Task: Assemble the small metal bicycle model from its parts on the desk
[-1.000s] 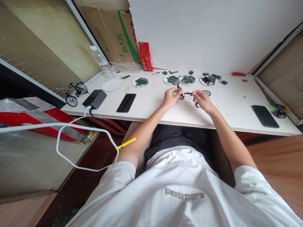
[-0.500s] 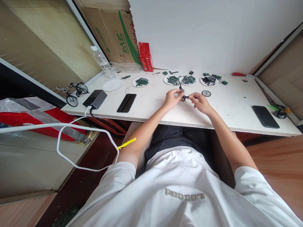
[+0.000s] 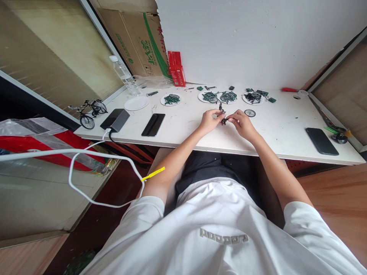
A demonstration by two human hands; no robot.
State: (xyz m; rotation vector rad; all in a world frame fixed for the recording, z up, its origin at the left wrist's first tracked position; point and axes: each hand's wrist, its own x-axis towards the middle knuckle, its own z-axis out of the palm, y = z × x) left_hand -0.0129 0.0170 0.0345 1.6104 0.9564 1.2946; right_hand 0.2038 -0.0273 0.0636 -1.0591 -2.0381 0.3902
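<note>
Over the white table my left hand (image 3: 211,120) is closed on a small black model bicycle part (image 3: 222,110), seemingly a piece of the frame. My right hand (image 3: 241,122) pinches the dark right end of the same assembly; the fingers hide much of what lies between them. Just beyond my right hand, a loose spoked model wheel (image 3: 250,113) lies flat. Behind my hands sit white plates (image 3: 204,100) with green model parts and wheels. A further plate (image 3: 244,100) holds black parts. At the left end of the table stands a black model bicycle (image 3: 91,110).
A bare white plate (image 3: 137,103), a plate of green parts (image 3: 172,100), a phone (image 3: 153,125) and a black power brick (image 3: 115,120) are on the left. A bottle (image 3: 125,75) and red box (image 3: 177,69) stand behind. Another phone (image 3: 321,141) lies right. A white cable (image 3: 94,151) hangs left.
Both hands have shifted slightly, with the black piece tilting a little to the right. My right fingers sit closer around its end. Everything else stays in place.
</note>
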